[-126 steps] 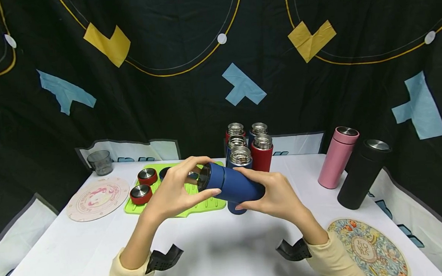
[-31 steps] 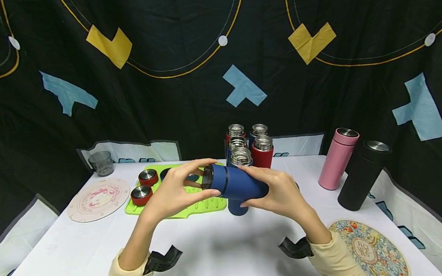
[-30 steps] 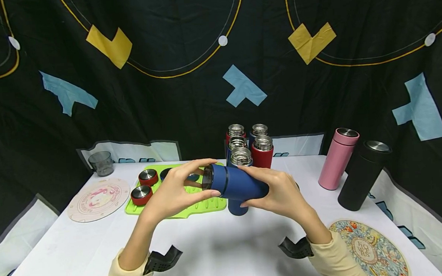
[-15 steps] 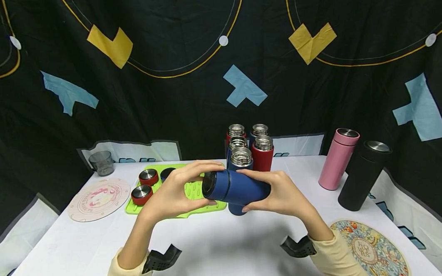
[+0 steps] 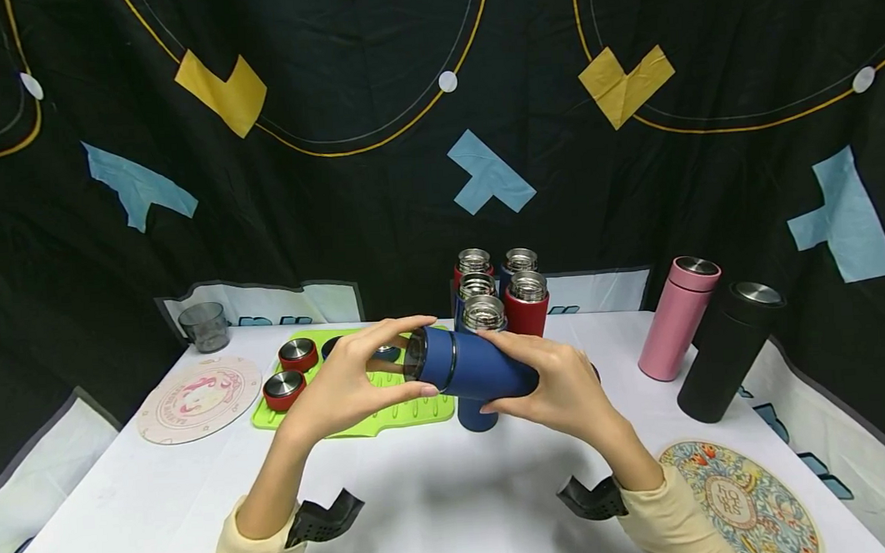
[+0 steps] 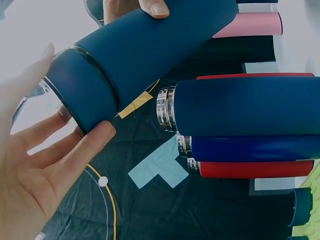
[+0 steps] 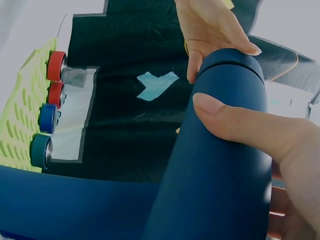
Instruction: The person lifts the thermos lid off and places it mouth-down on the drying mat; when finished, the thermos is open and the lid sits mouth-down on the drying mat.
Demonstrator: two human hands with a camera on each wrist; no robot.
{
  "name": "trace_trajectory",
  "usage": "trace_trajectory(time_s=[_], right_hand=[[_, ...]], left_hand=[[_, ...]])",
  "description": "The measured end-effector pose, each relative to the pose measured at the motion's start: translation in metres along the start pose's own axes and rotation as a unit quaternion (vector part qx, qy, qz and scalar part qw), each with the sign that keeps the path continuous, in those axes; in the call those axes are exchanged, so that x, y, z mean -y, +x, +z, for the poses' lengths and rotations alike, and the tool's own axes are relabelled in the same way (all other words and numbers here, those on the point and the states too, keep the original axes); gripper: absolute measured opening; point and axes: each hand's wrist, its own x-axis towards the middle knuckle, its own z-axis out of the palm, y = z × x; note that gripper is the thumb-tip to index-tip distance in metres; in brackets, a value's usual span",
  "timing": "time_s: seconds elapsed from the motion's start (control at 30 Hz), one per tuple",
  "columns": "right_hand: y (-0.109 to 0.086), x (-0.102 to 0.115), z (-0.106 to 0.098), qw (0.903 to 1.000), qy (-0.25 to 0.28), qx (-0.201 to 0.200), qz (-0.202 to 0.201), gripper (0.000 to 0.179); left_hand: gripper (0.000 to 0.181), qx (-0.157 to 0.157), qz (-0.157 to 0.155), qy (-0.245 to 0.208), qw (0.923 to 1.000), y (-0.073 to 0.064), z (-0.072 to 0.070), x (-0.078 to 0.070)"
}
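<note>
A blue thermos (image 5: 496, 370) is held tilted in the air above the table, its lid end towards the left. My right hand (image 5: 556, 381) grips the body, thumb on one side and fingers on the other. At the lid (image 5: 438, 360), which has a dark glossy end, my left hand (image 5: 343, 386) holds on with thumb and fingertips. In the left wrist view a thin dark ring (image 6: 102, 72) marks the join between lid and body. Right behind the held thermos stand several lidless blue and red thermoses (image 5: 525, 312) with bare steel necks.
On a green mat (image 5: 412, 410) lie red lids (image 5: 284, 390) and blue lids (image 5: 329, 346). A grey cup (image 5: 205, 326) and a pink round mat (image 5: 194, 402) are at left. Pink (image 5: 674, 323) and black (image 5: 725, 358) thermoses stand right, behind a patterned round mat (image 5: 739, 495).
Half a second ago my left fingers lay further along the lid, with the thumb lower; they now hold it as they did one second ago. The thermos has turned slightly in my hands.
</note>
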Motion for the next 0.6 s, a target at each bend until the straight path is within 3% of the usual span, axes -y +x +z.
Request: trace_trajectory(time_s=[0.17, 0.37, 0.6], right_hand=[[0.0, -0.002, 0.0, 0.9999, 0.014, 0.009, 0.001, 0.081], [0.0, -0.008, -0.002, 0.9953, 0.074, 0.059, 0.022, 0.078], [0.0, -0.01, -0.002, 0.9905, 0.103, 0.081, 0.042, 0.077]], left_hand=[[0.076, 0.02, 0.025, 0.009, 0.9994, 0.001, -0.002, 0.001], [0.072, 0.058, 0.068, 0.002, 0.996, 0.001, -0.004, 0.001], [0.066, 0.053, 0.092, -0.003, 0.9944, 0.001, -0.003, 0.002]])
